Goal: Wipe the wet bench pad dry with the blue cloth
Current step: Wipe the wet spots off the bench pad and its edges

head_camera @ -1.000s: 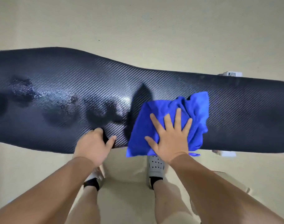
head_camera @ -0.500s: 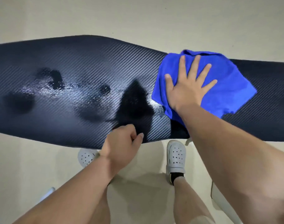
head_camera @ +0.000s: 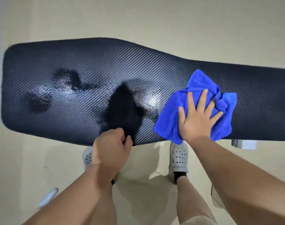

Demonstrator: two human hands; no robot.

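Note:
A long black bench pad (head_camera: 106, 62) with a woven carbon pattern lies across the view. Shiny wet patches (head_camera: 65, 88) spread over its left and middle parts. The blue cloth (head_camera: 171, 117) lies bunched on the pad right of centre, reaching its near edge. My right hand (head_camera: 197, 117) presses flat on the cloth with fingers spread. My left hand (head_camera: 111, 148) is curled into a loose fist at the pad's near edge, left of the cloth, holding nothing that I can see.
Beige floor (head_camera: 138, 17) surrounds the bench. My two feet in white perforated clogs (head_camera: 179, 158) stand just below the pad's near edge. A white bench part (head_camera: 245, 144) sticks out under the pad at right. A white object (head_camera: 47, 198) lies on the floor at lower left.
My right hand has pulled the cloth from the pad's far edge back toward the near edge, bunching it. The left hand has stayed at the near edge. The view has shifted so the pad's left end shows.

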